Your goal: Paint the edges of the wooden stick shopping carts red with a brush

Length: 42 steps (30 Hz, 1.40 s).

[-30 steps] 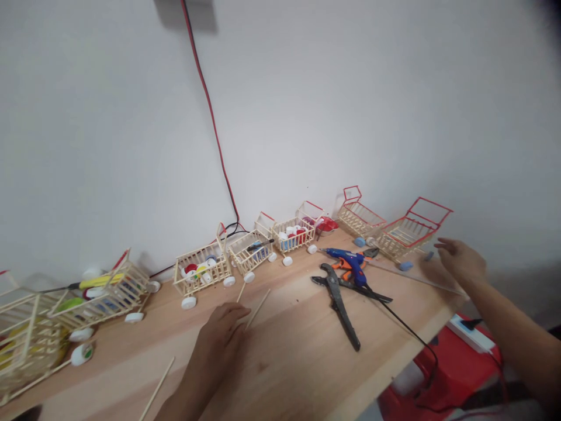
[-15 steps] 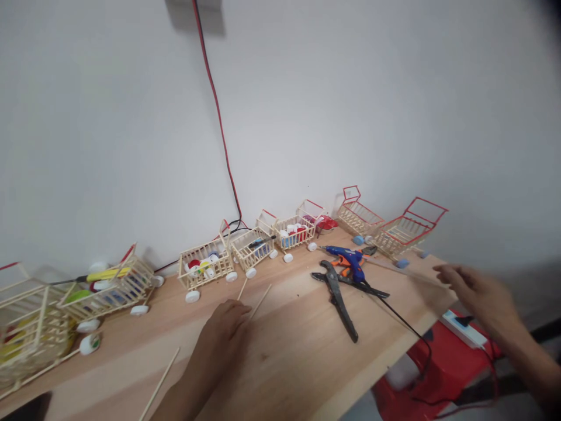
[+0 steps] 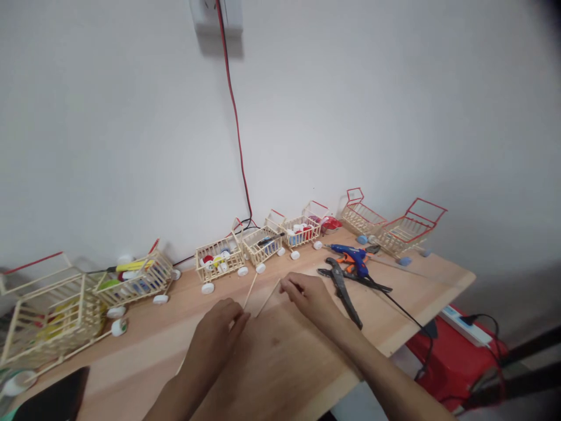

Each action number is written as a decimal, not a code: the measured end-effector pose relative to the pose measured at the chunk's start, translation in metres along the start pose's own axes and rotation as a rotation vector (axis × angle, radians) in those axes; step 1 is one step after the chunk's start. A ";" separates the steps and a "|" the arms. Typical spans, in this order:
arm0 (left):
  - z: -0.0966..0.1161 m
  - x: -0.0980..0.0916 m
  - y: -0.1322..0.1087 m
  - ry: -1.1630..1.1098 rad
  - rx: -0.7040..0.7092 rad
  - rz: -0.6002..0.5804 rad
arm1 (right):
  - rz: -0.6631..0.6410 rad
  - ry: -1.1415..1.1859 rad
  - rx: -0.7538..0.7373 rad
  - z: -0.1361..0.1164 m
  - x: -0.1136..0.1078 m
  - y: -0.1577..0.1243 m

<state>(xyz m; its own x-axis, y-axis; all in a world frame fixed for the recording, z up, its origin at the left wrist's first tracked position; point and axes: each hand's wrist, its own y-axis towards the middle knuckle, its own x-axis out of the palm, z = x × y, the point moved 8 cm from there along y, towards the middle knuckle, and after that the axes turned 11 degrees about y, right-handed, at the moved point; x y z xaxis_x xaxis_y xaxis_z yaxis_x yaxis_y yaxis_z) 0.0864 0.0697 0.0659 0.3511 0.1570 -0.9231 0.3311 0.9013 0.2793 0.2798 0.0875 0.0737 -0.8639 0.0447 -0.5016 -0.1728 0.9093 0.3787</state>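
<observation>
Two thin wooden sticks slant over the table in front of me. My left hand [image 3: 219, 330] is closed low over the table, with the lower end of the left stick [image 3: 250, 291] at its fingers; the fingertips are partly hidden. My right hand [image 3: 307, 293] pinches the upper end of the right stick [image 3: 268, 298] between thumb and fingers. That stick's lower end reaches toward my left thumb. Right of my right hand lie black-handled pliers [image 3: 344, 289] and a blue glue gun [image 3: 353, 255].
Small stick-built carts line the wall, among them a cart with bottle caps [image 3: 219, 261] and a red-rimmed cart [image 3: 405, 231]. A dark flat object [image 3: 56, 397] lies at lower left. Beyond the table edge [image 3: 407, 342], a power strip [image 3: 467, 327] rests on a red stool [image 3: 456, 365].
My right hand has come left from beyond the table's right edge to the right stick's upper end. My left hand stays by the sticks. The view has shifted a little.
</observation>
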 end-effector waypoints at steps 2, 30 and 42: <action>-0.012 -0.014 -0.010 0.022 -0.080 0.109 | -0.056 0.023 -0.008 -0.002 0.022 0.016; -0.077 -0.006 -0.047 -0.511 -0.479 0.327 | -0.060 0.040 -0.132 0.002 0.078 0.019; -0.084 -0.003 -0.043 -0.510 -0.479 0.277 | -0.014 -0.005 0.026 0.018 0.078 0.022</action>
<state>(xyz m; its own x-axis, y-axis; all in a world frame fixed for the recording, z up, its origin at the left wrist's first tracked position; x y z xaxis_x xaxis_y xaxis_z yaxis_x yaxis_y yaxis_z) -0.0020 0.0645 0.0346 0.7669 0.3022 -0.5662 -0.2046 0.9513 0.2305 0.2177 0.1182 0.0287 -0.8591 0.0343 -0.5107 -0.1723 0.9202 0.3516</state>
